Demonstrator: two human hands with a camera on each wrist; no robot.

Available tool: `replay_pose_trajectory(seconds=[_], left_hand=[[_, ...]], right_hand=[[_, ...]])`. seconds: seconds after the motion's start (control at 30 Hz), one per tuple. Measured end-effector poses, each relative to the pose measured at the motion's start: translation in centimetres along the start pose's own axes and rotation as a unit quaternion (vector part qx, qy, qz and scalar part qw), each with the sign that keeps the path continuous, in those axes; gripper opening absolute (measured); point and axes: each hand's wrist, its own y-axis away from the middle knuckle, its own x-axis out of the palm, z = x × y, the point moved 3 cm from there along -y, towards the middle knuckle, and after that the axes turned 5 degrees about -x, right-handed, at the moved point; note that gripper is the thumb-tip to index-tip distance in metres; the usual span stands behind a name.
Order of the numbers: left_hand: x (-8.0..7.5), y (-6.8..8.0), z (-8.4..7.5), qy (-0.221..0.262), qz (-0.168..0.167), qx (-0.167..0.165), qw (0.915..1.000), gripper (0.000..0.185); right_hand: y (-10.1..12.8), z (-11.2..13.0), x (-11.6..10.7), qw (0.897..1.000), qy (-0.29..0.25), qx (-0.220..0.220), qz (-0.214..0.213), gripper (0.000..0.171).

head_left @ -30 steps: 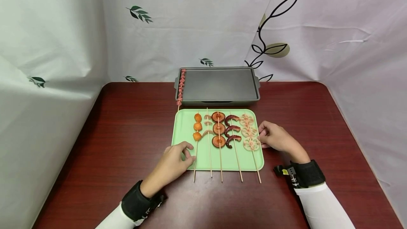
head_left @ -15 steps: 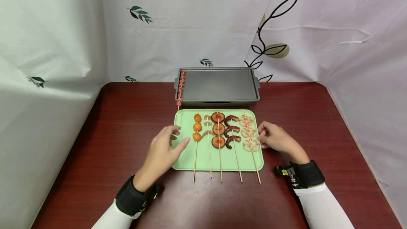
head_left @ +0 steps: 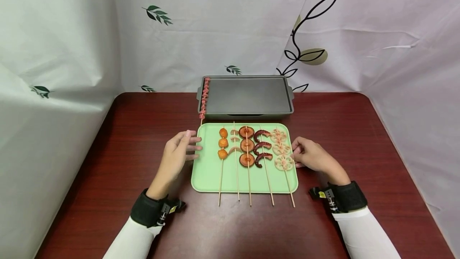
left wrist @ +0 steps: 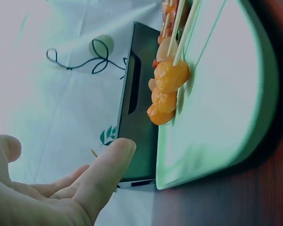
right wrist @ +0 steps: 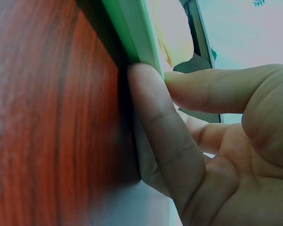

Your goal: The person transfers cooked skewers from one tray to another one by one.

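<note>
A green tray (head_left: 208, 175) lies on the dark red table (head_left: 143, 123) and carries several skewers: orange balls (head_left: 223, 144), pale slices (head_left: 235, 143), mushroom rounds (head_left: 246, 146), dark curled pieces (head_left: 262, 147) and lotus root slices (head_left: 281, 149). My left hand (head_left: 188, 146) hovers at the tray's left edge with straight fingers and holds nothing. In the left wrist view, the left hand's fingers (left wrist: 104, 165) stay apart from the tray (left wrist: 217, 108). My right hand (head_left: 305, 155) pinches the tray's right edge, with the thumb (right wrist: 203, 89) on the rim (right wrist: 132, 28).
A grey baking pan (head_left: 248, 95) stands just behind the green tray. A skewer of small red pieces (head_left: 205, 97) lies along its left rim. The skewer sticks jut over the tray's front edge. White printed cloth walls in the table on three sides.
My left hand has moved from the tray's front edge, beside the orange ball skewer's stick, up and left to the tray's left edge. The right hand has kept its hold.
</note>
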Motion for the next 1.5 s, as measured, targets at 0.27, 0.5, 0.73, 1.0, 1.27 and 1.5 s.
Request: replay_pose_trajectory(seconds=[0.27, 0.5, 0.73, 1.0, 1.27, 1.5], left_hand=[[-0.3, -2.2, 0.3, 0.107, 0.031, -0.06, 0.9919, 0.065], [-0.4, -3.9, 0.7, 0.22, 0.058, -0.084, 0.9701, 0.061], [-0.2, -5.0, 1.1, 0.309, 0.055, -0.106, 0.9437, 0.032], [0.0, -5.7, 1.5, 0.307, 0.053, -0.108, 0.9441, 0.032], [0.1, -6.1, 1.5, 0.279, 0.054, -0.101, 0.9535, 0.046], [0.1, -6.2, 1.4, 0.273, 0.071, -0.095, 0.9547, 0.039]], right_hand=[[0.1, 0.1, 0.0, 1.0, -0.003, 0.0, 0.001, 0.012], [0.1, 0.1, 0.0, 1.0, -0.004, -0.004, 0.003, 0.011], [0.0, 0.1, 0.0, 1.0, -0.005, -0.004, 0.003, 0.012], [0.0, 0.0, 0.0, 1.0, -0.007, -0.003, 0.003, 0.012], [0.0, 0.0, 0.0, 1.0, -0.005, -0.005, 0.002, 0.012], [0.0, -0.1, 0.0, 1.0, -0.006, -0.007, 0.002, 0.012]])
